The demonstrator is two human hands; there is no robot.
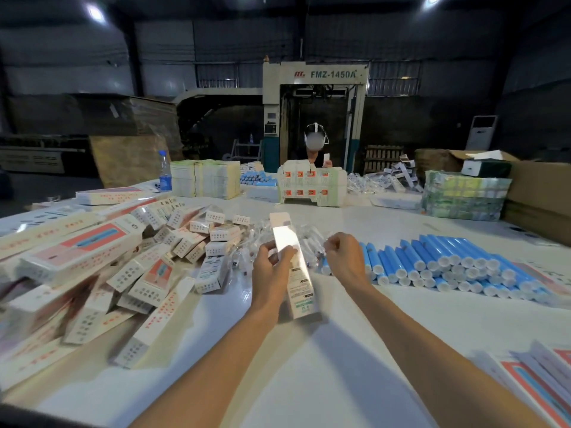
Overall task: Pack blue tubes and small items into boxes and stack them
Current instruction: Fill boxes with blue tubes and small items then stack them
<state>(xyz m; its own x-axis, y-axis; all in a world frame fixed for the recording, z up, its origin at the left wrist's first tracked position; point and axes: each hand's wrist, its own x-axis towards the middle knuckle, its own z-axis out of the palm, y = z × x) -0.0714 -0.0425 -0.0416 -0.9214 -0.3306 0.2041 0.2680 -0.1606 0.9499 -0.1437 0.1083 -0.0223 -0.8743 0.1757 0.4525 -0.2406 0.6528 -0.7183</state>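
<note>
One head-worn wide-angle view looks forward and down across the table (340,350), close over both forearms; the far machine (315,88) sits beyond, edges bowed.

Both forearms bare, L hand (272,273) & R hand (343,257) ungloved.

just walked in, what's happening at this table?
A person is packing boxes. The left hand holds a long white box, top flap open. The right hand is over the clear packets, fingers pinched; whether it holds one is unclear. Blue tubes lie at right, filled boxes piled at left.
</note>
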